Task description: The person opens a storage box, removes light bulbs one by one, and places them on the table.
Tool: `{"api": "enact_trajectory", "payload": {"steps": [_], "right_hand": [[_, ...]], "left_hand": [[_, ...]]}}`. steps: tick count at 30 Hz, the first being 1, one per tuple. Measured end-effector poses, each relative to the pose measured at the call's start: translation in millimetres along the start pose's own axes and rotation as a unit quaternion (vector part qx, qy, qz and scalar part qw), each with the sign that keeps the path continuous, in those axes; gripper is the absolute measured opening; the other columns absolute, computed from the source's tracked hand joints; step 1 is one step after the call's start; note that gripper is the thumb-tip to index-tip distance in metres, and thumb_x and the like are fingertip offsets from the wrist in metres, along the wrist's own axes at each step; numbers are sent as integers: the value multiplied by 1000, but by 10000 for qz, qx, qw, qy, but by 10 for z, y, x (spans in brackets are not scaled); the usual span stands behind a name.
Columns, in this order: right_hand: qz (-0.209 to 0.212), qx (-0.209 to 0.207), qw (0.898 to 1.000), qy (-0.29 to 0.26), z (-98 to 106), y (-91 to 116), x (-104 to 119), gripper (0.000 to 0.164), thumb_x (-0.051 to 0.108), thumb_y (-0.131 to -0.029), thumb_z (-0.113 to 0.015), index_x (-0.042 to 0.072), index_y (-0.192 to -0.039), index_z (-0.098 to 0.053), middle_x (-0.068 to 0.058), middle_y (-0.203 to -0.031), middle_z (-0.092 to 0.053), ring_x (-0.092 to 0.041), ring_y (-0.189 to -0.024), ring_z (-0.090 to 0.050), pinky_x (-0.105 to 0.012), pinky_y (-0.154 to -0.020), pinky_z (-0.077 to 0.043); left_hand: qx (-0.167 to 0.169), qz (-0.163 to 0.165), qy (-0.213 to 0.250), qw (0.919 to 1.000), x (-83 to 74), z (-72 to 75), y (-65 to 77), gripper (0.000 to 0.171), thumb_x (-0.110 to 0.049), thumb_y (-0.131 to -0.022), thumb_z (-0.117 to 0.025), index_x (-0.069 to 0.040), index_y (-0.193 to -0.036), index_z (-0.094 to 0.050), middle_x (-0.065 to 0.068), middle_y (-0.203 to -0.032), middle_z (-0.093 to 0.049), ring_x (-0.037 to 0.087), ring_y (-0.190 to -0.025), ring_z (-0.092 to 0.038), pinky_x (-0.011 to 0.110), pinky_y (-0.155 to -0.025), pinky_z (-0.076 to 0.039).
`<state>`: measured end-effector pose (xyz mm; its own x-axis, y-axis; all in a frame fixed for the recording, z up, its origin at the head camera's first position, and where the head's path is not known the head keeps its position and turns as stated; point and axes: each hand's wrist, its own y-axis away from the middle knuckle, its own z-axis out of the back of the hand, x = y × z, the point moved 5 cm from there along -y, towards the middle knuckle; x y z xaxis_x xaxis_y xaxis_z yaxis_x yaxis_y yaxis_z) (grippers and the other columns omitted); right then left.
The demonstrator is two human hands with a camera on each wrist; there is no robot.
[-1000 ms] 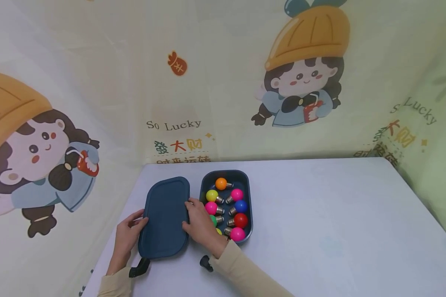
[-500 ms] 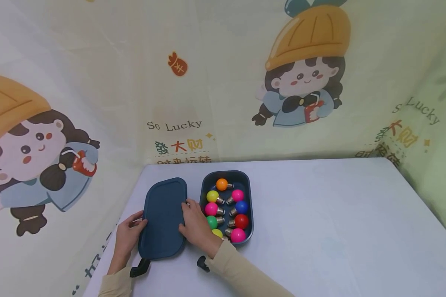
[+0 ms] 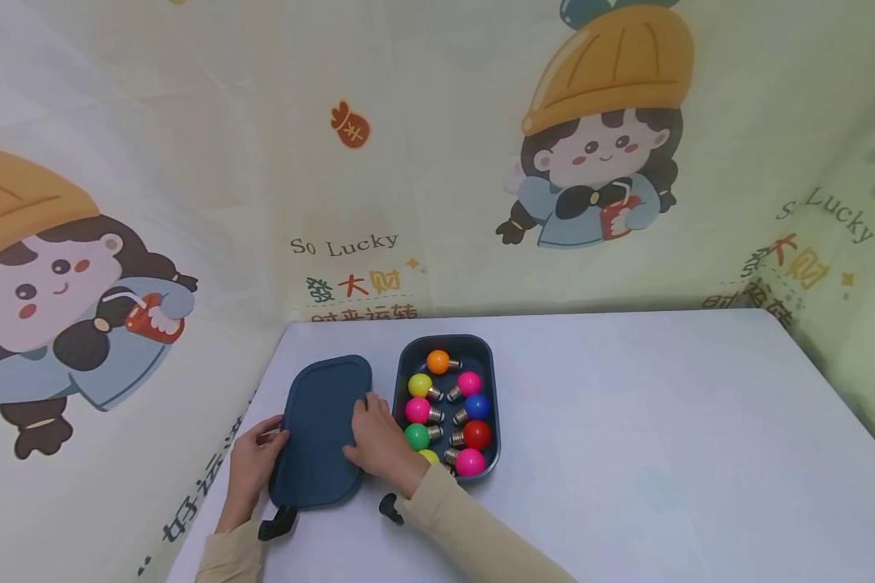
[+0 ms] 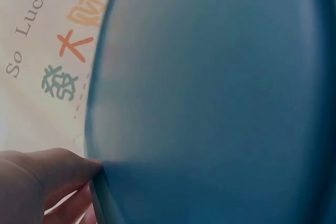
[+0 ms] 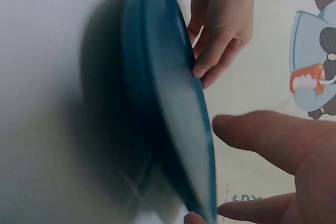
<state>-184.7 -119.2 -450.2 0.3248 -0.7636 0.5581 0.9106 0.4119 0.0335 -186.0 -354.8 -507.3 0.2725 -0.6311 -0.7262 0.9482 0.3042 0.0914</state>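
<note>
A dark blue lid-like tray with rounded corners (image 3: 321,429) is tilted over the left part of the white table. At its left edge my left hand (image 3: 251,465) pinches the rim, thumb on top and fingers beneath, as the left wrist view shows at the tray's edge (image 4: 94,192). My right hand (image 3: 386,441) lies over the right edge, its thumb extended across the upper face and fingertips right at the rim. The right wrist view shows the thumb and fingers (image 5: 262,132) spread beside the tray's edge.
Just right of my right hand stands a dark blue box (image 3: 474,350) holding several coloured light bulbs; the sleeve hides its lower left corner. A white table (image 3: 627,437) stretches right. Printed cloth (image 3: 445,202) hangs behind and at both sides.
My right hand has shifted left, farther over the tray's upper face. The tray's far edge sits slightly lower in view. My left hand keeps its hold; the box and bulbs hardly change.
</note>
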Motion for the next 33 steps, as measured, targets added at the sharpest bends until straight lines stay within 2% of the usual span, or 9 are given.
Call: {"api": "enact_trajectory", "payload": {"steps": [6, 9, 15, 21, 24, 27, 31, 33], "right_hand": [[269, 59, 9989, 369, 22, 8, 16, 60, 26, -90, -74, -5, -136, -52, -17, -145, -47, -28, -126, -49, -31, -103, -48], [372, -2, 9986, 371, 24, 18, 8, 56, 26, -91, -72, -2, -135, -54, -15, -142, -49, -26, -122, -50, -30, -101, -49], [497, -79, 9987, -29, 9, 41, -31, 57, 30, -93, -70, 5, -140, -52, -11, -138, -50, -21, -118, -52, -24, -95, -52], [716, -164, 9963, -435, 62, 62, -45, 52, 28, -95, -69, 5, -139, -53, -10, -135, -51, -20, -116, -51, -21, -92, -52], [780, -194, 9953, -536, 106, 59, -58, 50, 27, -95, -68, 6, -138, -53, -9, -134, -51, -19, -117, -50, -21, -93, -51], [849, -196, 9942, -636, 169, 56, -75, 49, 26, -96, -67, 6, -138, -53, -8, -134, -51, -19, -118, -50, -21, -94, -51], [893, -220, 9933, -696, 254, 62, -108, 48, 25, -96, -66, 6, -138, -52, -8, -136, -50, -19, -121, -49, -23, -97, -50], [890, -261, 9933, -686, 288, 70, -129, 48, 25, -97, -66, 6, -138, -52, -8, -137, -50, -19, -122, -49, -24, -98, -50]], "left_hand": [[-331, -77, -136, 9993, -19, 3, 2, 40, -17, -97, -62, 2, -132, -60, 25, -127, -63, 35, -108, -64, 10, -67, -43], [-446, -54, -151, 9989, -27, 4, 10, 39, -19, -96, -63, 2, -130, -62, 25, -123, -65, 35, -106, -65, 10, -67, -43], [-525, 25, -98, 9986, -33, 0, 43, 38, -19, -97, -61, 2, -128, -62, 26, -121, -65, 36, -107, -64, 10, -67, -41], [-543, 160, 24, 9984, -51, 16, 77, 38, -21, -98, -60, 0, -130, -61, 25, -125, -63, 35, -110, -62, 8, -68, -39], [-578, 122, 64, 9982, -109, 32, 94, 37, -22, -98, -59, -2, -130, -62, 24, -126, -63, 34, -110, -62, 9, -68, -40], [-607, 12, 63, 9981, -202, 37, 107, 36, -22, -99, -58, -3, -130, -62, 23, -126, -63, 34, -109, -62, 17, -75, -50], [-648, -163, 80, 9977, -345, 29, 120, 35, -22, -100, -58, -3, -130, -62, 21, -125, -64, 33, -108, -62, 25, -80, -53], [-697, -280, 122, 9971, -406, 24, 128, 34, -21, -99, -59, -3, -128, -64, 20, -123, -66, 32, -107, -61, 18, -77, -48]]}}
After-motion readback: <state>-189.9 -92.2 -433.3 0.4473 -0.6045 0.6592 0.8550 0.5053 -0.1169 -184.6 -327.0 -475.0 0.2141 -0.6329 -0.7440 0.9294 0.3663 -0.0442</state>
